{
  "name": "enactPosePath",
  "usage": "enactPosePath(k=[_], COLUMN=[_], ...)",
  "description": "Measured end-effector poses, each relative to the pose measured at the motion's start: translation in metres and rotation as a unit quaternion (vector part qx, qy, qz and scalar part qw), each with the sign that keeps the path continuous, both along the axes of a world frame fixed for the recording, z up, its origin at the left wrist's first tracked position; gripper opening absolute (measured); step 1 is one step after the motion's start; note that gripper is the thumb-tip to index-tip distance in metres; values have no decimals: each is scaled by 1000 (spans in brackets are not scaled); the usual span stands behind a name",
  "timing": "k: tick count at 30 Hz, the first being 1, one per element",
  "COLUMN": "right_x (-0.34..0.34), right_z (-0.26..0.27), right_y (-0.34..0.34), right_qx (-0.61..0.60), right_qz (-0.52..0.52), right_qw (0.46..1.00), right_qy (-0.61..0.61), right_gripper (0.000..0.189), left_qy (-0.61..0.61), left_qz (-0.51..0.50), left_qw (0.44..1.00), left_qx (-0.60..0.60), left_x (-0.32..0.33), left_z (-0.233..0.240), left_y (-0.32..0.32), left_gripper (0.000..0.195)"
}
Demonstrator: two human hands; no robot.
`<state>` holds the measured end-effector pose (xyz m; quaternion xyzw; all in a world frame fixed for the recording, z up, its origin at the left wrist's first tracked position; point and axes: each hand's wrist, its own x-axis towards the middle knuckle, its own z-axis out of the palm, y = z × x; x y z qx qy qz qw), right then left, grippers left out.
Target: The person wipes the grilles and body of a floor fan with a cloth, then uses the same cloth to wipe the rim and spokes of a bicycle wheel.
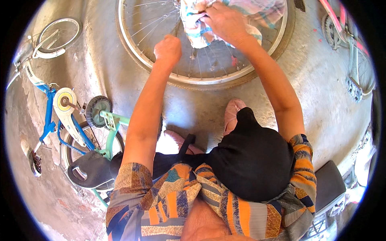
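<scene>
A bicycle wheel [208,80] with a silver rim, wire spokes and a dark tire is before me at the top of the view. My right hand [224,22] grips a crumpled, patterned cloth [197,33] over the spokes near the wheel's middle. The cloth spreads to the right and hides the hub and part of the spokes. My left hand [168,49] is closed in a fist over the wheel's left side, apart from the cloth. Its inner fingers are hidden, and I see nothing plainly held in it.
At left lies a blue and white bicycle frame [49,111] with a chain guard. Beside it are a small training wheel [99,111], a mint-green frame [112,135] and a black saddle [89,168]. A pink bicycle [334,18] stands at upper right. A dark padded seat [330,185] is at lower right.
</scene>
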<state>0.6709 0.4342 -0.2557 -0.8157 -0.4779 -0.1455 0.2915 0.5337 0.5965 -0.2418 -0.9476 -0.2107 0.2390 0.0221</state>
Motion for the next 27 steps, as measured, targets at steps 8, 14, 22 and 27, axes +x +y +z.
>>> enactPosePath(k=[8, 14, 22, 27], right_x=[9, 3, -22, -34], right_z=[-17, 1, 4, -14], right_y=[-57, -100, 9, 6], right_qx=[-108, -70, 87, 32], right_qz=[-15, -28, 104, 141], right_qw=[994, 997, 989, 988], right_qy=[5, -15, -57, -58], right_gripper=[35, 22, 23, 25], left_qy=[-14, -17, -20, -43], left_qz=[17, 19, 0, -12], left_qw=[1000, 999, 1000, 999], left_qx=[-14, -20, -1, -13], left_x=[-2, 1, 0, -3], left_z=[-7, 2, -4, -1], left_y=[6, 0, 5, 4], left_gripper=[30, 32, 31, 33])
